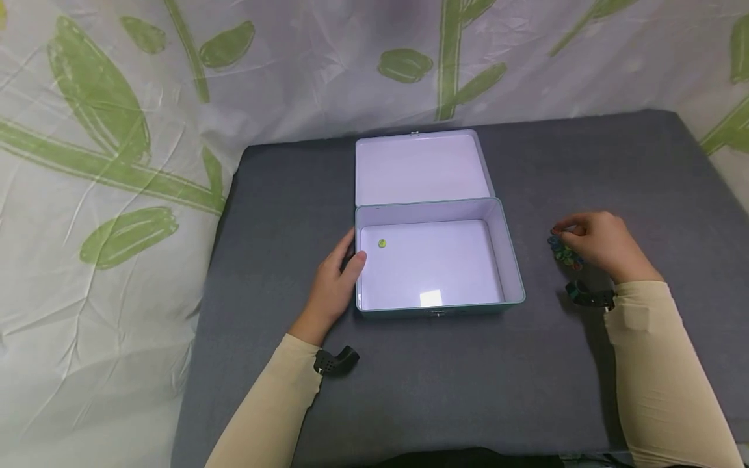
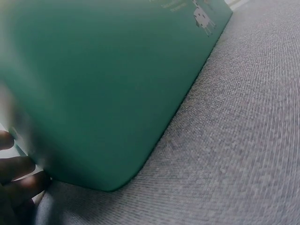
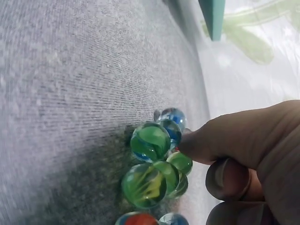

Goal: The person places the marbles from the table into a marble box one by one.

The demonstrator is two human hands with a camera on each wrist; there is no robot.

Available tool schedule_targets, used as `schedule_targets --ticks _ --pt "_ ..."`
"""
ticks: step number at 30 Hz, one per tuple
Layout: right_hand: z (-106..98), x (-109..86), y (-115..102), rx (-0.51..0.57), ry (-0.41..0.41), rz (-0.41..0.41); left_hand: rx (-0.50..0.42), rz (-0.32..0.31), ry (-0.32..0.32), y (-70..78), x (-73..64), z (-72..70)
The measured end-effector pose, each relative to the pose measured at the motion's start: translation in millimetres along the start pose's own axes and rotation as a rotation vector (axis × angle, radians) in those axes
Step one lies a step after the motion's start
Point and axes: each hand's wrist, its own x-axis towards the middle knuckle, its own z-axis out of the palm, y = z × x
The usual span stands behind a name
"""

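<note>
A green tin box (image 1: 433, 260) with a pale inside stands with its lid (image 1: 424, 169) laid back. My left hand (image 1: 330, 286) holds its left wall, thumb over the rim and fingers outside. In the left wrist view, the fingers (image 2: 21, 176) show beside the green wall (image 2: 108, 93). One yellow-green marble (image 1: 382, 244) lies inside the box. Right of the box, my right hand (image 1: 605, 244) is at a cluster of glass marbles (image 1: 566, 253), thumb and forefinger pinching one that is mostly hidden. Green swirled marbles (image 3: 145, 185) sit close by the thumb in the right wrist view.
A grey cloth (image 1: 281, 260) covers the table. Behind it and on the left hangs a white sheet (image 1: 328, 71) with green leaf patterns. Each wrist carries a black camera mount, one on the left (image 1: 336, 361) and one on the right (image 1: 588, 296).
</note>
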Motion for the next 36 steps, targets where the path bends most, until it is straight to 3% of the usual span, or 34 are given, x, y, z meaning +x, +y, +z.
schedule_targets --ticks 17,24,31,36 --pt "1.5 1.6 -3.3 -0.014 0.083 -0.035 -0.009 -0.008 -0.006 3.9 -0.8 -1.6" --pt "2.3 -0.9 -15.7 -0.031 0.077 -0.029 -0.001 -0.024 -0.001 1.9 -4.2 -4.3" --pt "-9.6 -3.2 -30.6 -0.063 0.154 -0.053 -0.010 -0.015 -0.004 3.4 -0.9 -1.7" --pt "-15.5 -3.6 -46.0 -0.072 0.155 -0.068 -0.016 -0.021 -0.008 3.6 -0.9 -1.1"
